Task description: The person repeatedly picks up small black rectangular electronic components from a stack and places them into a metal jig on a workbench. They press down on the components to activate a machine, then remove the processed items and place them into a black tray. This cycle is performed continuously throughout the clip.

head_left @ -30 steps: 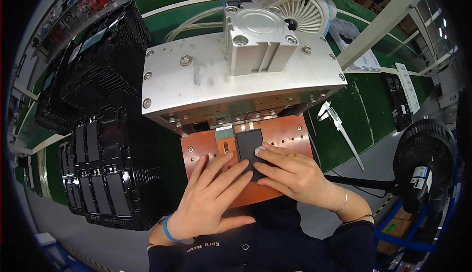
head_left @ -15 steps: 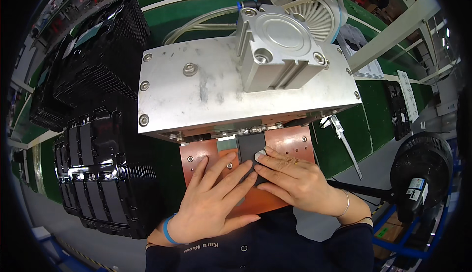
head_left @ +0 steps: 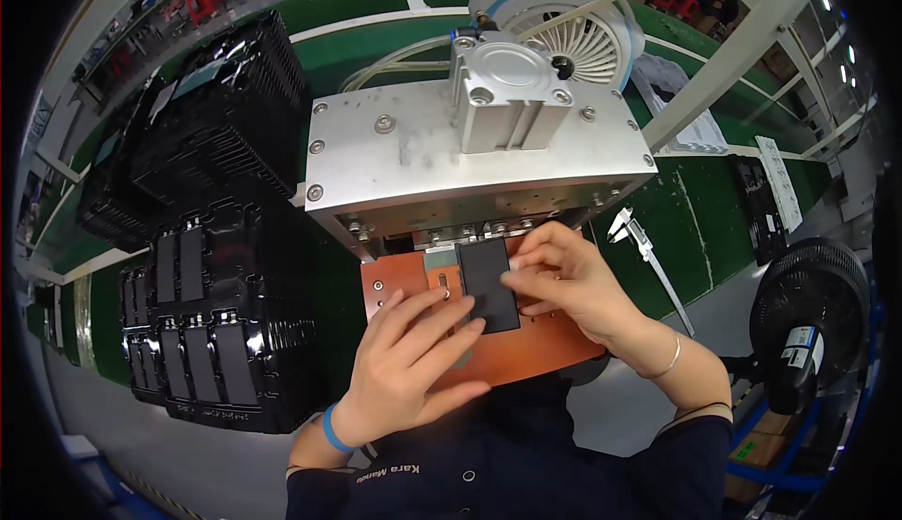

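Note:
A flat dark grey rectangular piece (head_left: 490,285) lies on the orange base plate (head_left: 489,360) of a silver metal press (head_left: 451,172), its far end at the small metal fittings under the press. My left hand (head_left: 399,360) is open, fingers spread, fingertips at the piece's left edge and over the plate beside it. At the piece's right edge, near its far half, my right hand (head_left: 573,280) has thumb and fingertips drawn together; whatever is between them, if anything, is too small to make out. An orange block with a slot (head_left: 443,280) sits left of the piece.
Stacked black trays (head_left: 216,323) holding dark grey flat pieces stand at left, with more black trays (head_left: 216,107) behind. A caliper (head_left: 648,252) lies on the green surface at right. A black fan (head_left: 808,323) stands farther right; a white fan (head_left: 583,46) is behind the press.
My right hand has lifted off the dark piece and moved to its right edge, fingers curled. The white bit at its fingertips no longer shows. My left hand stays beside the piece; the view has shifted.

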The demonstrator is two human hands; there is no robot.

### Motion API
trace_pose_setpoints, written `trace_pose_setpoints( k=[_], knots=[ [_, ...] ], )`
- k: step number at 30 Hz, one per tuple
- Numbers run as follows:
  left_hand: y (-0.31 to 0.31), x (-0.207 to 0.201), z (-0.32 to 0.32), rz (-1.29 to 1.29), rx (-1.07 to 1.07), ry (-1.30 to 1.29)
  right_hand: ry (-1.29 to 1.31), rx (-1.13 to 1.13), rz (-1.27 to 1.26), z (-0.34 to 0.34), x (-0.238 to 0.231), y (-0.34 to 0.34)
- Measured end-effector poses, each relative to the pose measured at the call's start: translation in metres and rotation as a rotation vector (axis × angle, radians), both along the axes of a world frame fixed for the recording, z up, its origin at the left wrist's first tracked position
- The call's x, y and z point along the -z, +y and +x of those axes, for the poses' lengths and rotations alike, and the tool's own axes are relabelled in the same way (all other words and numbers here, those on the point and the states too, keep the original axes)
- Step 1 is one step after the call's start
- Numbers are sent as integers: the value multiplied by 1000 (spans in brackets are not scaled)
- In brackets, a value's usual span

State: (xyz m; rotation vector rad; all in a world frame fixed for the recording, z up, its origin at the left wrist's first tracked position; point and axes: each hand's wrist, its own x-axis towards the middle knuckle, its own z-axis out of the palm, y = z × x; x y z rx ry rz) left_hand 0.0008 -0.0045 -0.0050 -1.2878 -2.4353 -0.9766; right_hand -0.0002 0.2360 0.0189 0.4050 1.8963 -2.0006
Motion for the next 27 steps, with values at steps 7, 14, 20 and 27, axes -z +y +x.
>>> trace_pose_setpoints(
  k=[7, 14, 20, 27],
  knots=[
    [0, -6, 20, 365, -279, -393, 265, -30, -72, 24, 1, -5],
    [-29, -34, 54, 662, -266, -879, 940, -259, 266, 50, -16, -61],
    [-123, -84, -17, 459, -689, -419, 1709, -383, 506, 65, -49, -100],
    [-195, -39, -104, 97, -709, -753, 1955, -204, 499, 68, -70, -105]
  ],
)
